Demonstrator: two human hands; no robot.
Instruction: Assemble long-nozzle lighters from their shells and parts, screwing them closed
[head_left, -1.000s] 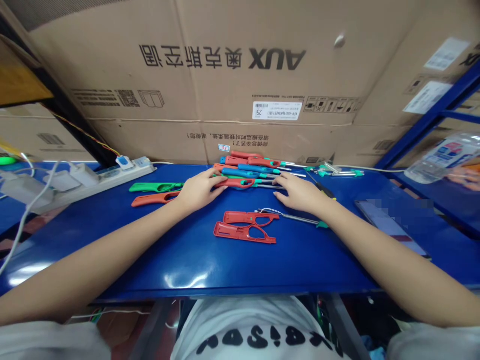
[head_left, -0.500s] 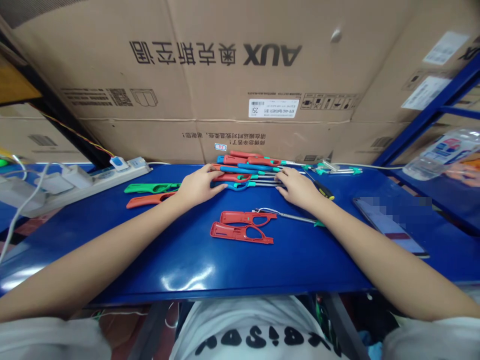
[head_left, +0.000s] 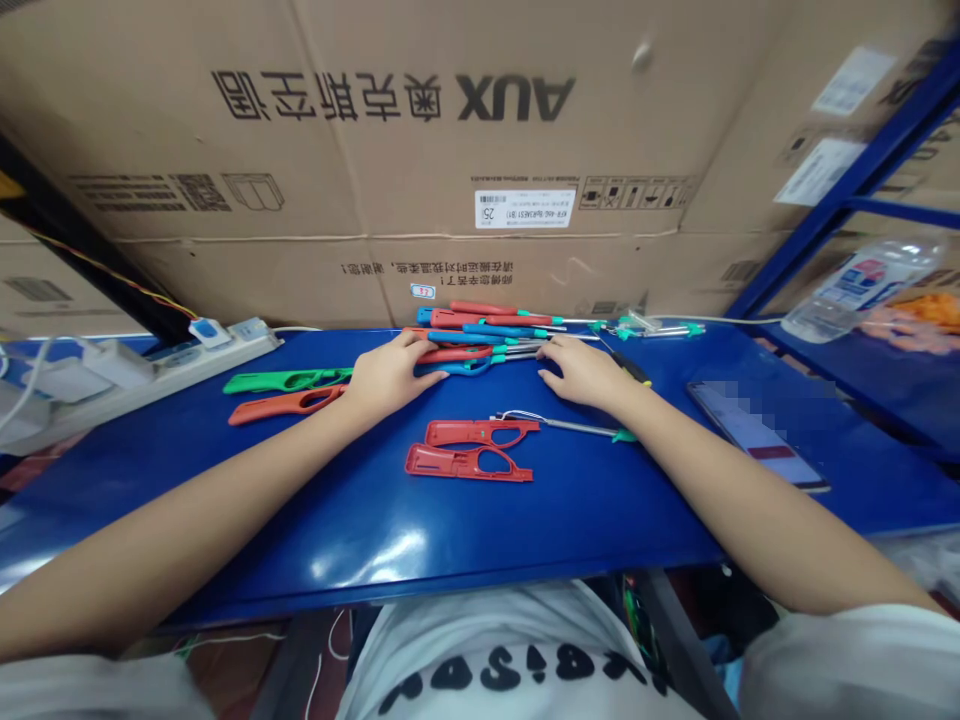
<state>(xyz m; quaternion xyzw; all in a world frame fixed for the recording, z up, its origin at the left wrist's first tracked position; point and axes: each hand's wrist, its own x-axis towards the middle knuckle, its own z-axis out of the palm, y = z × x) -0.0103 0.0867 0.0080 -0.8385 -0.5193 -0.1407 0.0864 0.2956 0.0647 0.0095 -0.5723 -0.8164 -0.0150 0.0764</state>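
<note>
Long-necked lighters with red and blue handles and metal tubes lie in a pile at the back of the blue table. My left hand is around their handle end, thumb in front, other fingers partly hidden. At the tube end my right hand curls around the metal tubes, its fingertips bent against them. Nearer me lie two red half-shells of a handle, an upper half-shell and a lower half-shell. Next to them is a loose metal tube with a white wire and green tip.
Left of the pile are a green lighter handle and an orange one. A power strip with plugs stands at the left. To the right lie a screwdriver, a phone and a plastic bottle. Cardboard walls the back.
The view has shifted slightly, so everything appears a little further left. Both hands remain at the two ends of the lighter pile, and the half-shells lie as before.
</note>
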